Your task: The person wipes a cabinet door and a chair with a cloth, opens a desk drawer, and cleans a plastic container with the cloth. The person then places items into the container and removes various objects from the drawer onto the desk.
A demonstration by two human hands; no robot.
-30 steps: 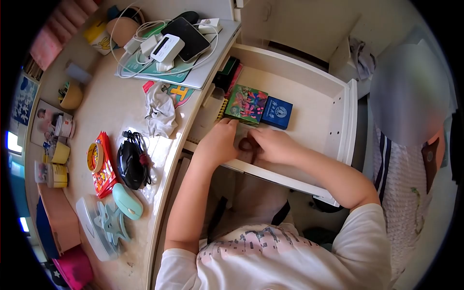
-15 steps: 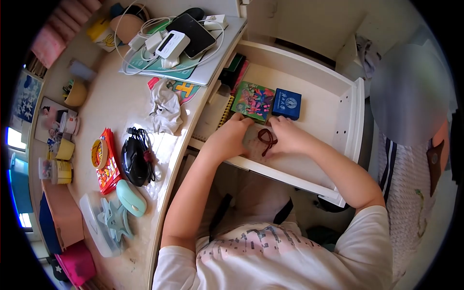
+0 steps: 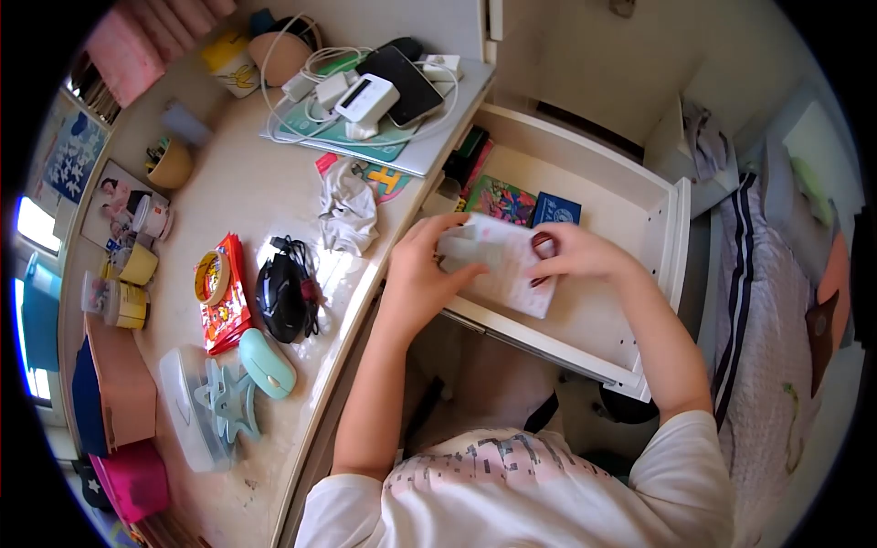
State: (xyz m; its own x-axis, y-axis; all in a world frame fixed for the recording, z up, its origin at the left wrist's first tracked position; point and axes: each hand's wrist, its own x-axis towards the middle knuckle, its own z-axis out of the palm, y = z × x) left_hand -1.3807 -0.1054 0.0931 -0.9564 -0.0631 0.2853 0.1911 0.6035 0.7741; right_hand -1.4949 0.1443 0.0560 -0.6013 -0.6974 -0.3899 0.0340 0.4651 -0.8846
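Note:
A pale pink-and-white flat thing, like a thin notebook, is tilted over the front of the open drawer. My left hand curls round its left side, thumb and fingers at the edge; a greyish translucent patch there is blurred. My right hand pinches its right side, with a dark red loop between thumb and forefinger. Behind it in the drawer lie a colourful patterned booklet and a dark blue box, both partly covered.
Left of the drawer, the desk carries a black mouse, a mint mouse, a red packet, a crumpled pale cloth and a laptop under cables and chargers. A bed stands at the right.
Both hands have lifted the pale flat thing and the red loop from the drawer floor. The view has shifted, and a blurred shape at the right has gone.

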